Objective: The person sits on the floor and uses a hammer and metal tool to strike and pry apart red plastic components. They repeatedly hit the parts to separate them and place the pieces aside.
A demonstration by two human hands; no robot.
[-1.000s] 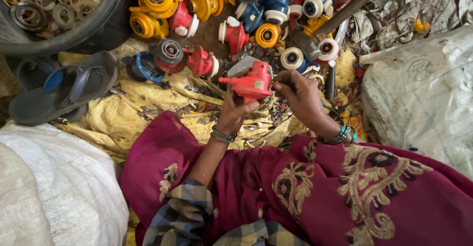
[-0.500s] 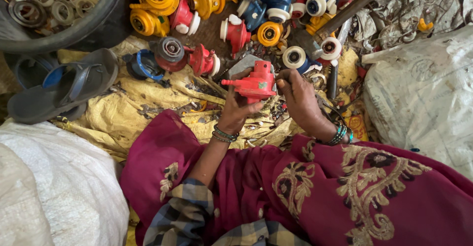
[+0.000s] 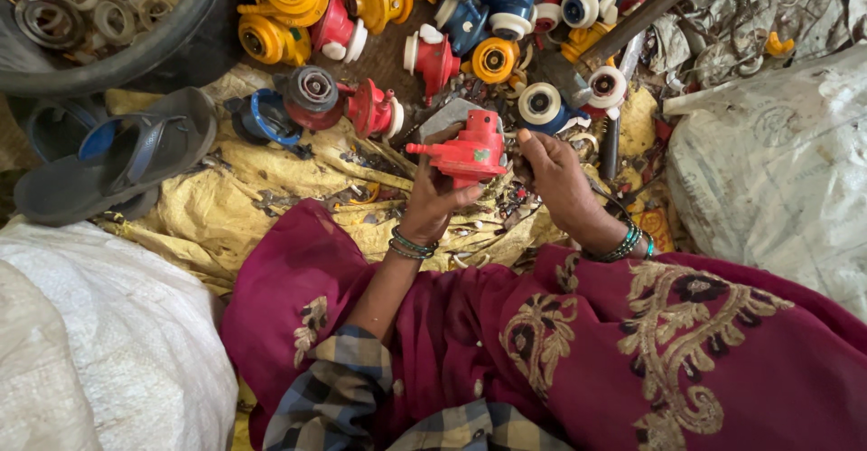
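A maroon embroidered garment (image 3: 560, 361) fills the near edge. Above it, the left hand (image 3: 432, 200) has its fingers clamped around the underside of a red gas regulator (image 3: 468, 151), held over a yellow cloth (image 3: 262, 180). The right hand (image 3: 553, 176) touches the regulator's right side, fingers curled together. Beyond lie red, blue and yellow regulators (image 3: 433, 9), grey sandals (image 3: 117, 158) at left.

sandal (image 3: 117, 158) left, sack (image 3: 777, 171) right, valves (image 3: 433, 18) ahead
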